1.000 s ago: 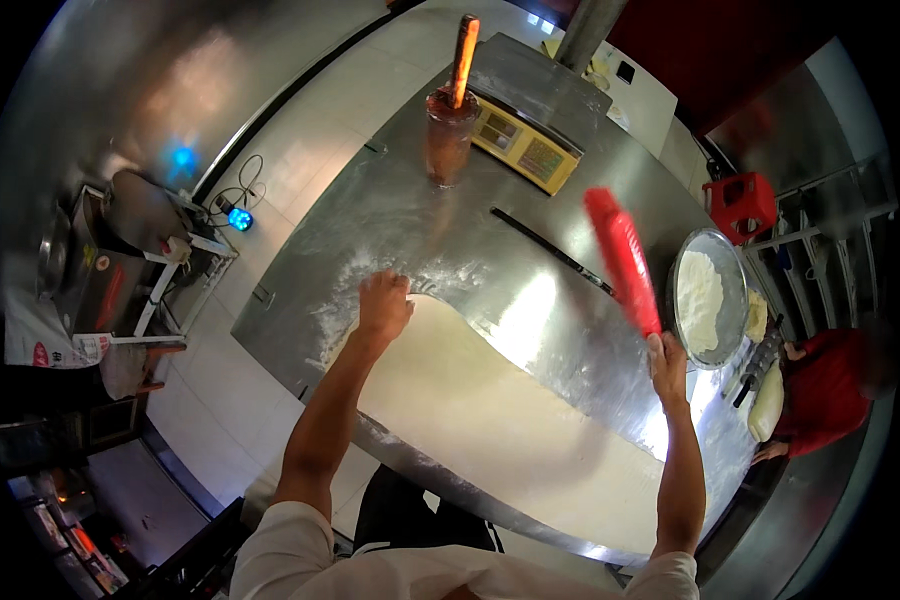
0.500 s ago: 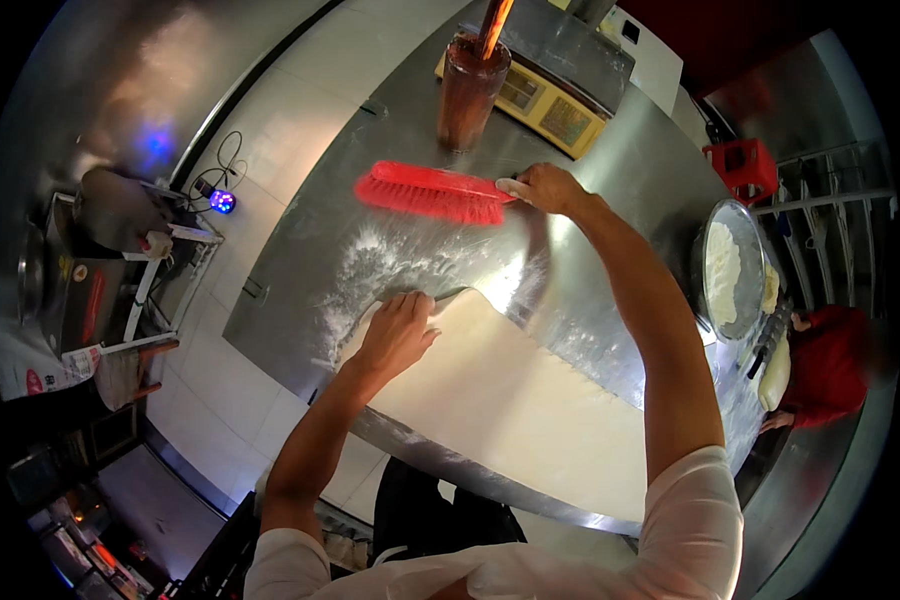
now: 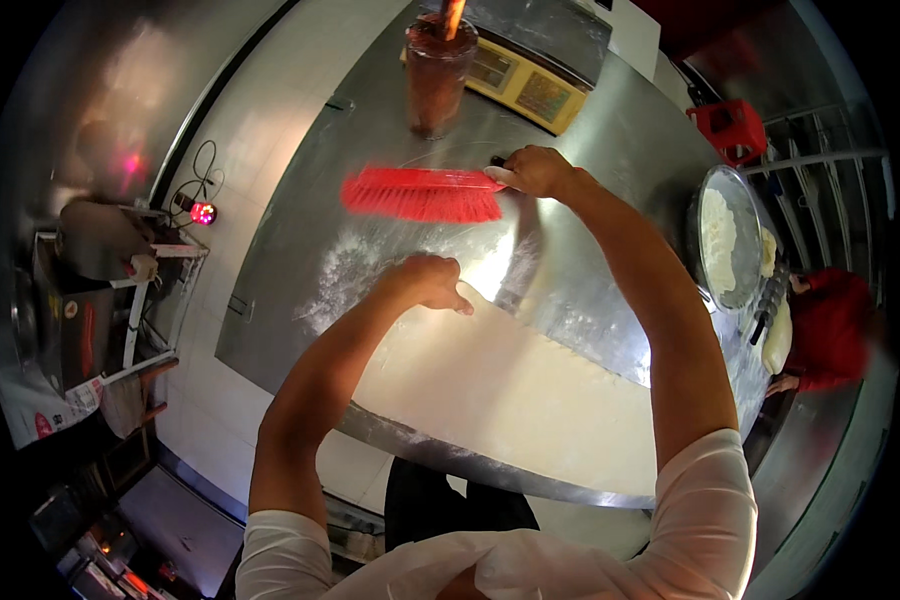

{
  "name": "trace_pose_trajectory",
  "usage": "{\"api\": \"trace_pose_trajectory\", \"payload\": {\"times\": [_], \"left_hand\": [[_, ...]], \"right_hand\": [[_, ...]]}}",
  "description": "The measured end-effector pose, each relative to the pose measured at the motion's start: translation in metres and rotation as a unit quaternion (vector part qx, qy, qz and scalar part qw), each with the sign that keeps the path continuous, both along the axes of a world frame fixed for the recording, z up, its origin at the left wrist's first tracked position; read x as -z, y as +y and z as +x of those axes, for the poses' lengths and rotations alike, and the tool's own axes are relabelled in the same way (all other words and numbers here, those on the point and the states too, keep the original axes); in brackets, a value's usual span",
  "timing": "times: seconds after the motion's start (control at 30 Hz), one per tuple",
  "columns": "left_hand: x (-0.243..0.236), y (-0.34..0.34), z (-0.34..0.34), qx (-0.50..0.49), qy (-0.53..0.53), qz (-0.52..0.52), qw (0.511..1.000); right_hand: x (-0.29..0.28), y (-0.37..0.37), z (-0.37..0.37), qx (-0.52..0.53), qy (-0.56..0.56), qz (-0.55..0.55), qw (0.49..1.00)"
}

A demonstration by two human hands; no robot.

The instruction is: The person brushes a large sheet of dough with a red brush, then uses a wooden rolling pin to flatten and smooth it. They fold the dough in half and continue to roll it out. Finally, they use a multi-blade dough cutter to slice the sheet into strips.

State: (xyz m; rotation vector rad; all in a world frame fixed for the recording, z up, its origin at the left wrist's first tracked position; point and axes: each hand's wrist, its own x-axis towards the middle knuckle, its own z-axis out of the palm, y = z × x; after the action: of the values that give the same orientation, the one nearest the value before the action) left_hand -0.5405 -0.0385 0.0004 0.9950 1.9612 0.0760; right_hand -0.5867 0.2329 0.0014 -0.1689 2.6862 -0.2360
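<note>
A wide, pale sheet of rolled dough point(image 3: 500, 390) lies along the near side of the steel table. My left hand point(image 3: 430, 282) is closed at the dough's far left corner, thumb and bent fingers on its edge; the fingertips are partly hidden. In my right hand point(image 3: 535, 172) is the handle of a red bench brush point(image 3: 420, 196). The brush is held above the table beyond the dough, its bristles turned toward me and pointing left from my grip. White flour point(image 3: 345, 275) is scattered on the steel to the left of my left hand.
Beyond the brush stand a brown container point(image 3: 437, 85) with a stick in it and a yellow scale point(image 3: 530, 90). To the right are a metal bowl of flour point(image 3: 722, 238), a dough piece point(image 3: 776, 345) and a person in red point(image 3: 835, 330). A red stool point(image 3: 730, 130) is behind.
My left hand has moved away from me and to the right, along with the dough's edge. The brush, still in my right hand, has tilted so its bristles show more.
</note>
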Motion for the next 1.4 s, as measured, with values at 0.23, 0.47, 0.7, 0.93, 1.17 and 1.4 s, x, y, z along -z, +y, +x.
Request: {"api": "trace_pose_trajectory", "payload": {"times": [0.23, 0.47, 0.7, 0.93, 1.17, 1.4], "left_hand": [[0.01, 0.012, 0.021, 0.009, 0.093, 0.064, 0.994], [-0.003, 0.03, 0.036, -0.05, 0.025, -0.012, 0.998], [0.004, 0.021, 0.047, 0.125, 0.022, 0.08, 0.989], [0.0, 0.023, 0.051, 0.147, -0.003, 0.088, 0.985], [-0.035, -0.017, 0.056, 0.246, 0.094, 0.062, 0.963], [-0.026, -0.016, 0.022, 0.209, 0.12, 0.107, 0.964]], "right_hand": [[0.001, 0.006, -0.002, 0.008, -0.039, 0.008, 0.999], [0.002, 0.006, 0.022, 0.02, -0.088, -0.003, 0.996], [0.01, 0.016, 0.045, 0.045, -0.013, 0.025, 0.999], [0.007, 0.023, 0.046, 0.016, -0.02, 0.033, 0.999], [0.006, 0.028, 0.1, -0.108, -0.086, 0.06, 0.989], [-0.019, 0.089, 0.248, -0.079, -0.109, 0.014, 0.991]]}}
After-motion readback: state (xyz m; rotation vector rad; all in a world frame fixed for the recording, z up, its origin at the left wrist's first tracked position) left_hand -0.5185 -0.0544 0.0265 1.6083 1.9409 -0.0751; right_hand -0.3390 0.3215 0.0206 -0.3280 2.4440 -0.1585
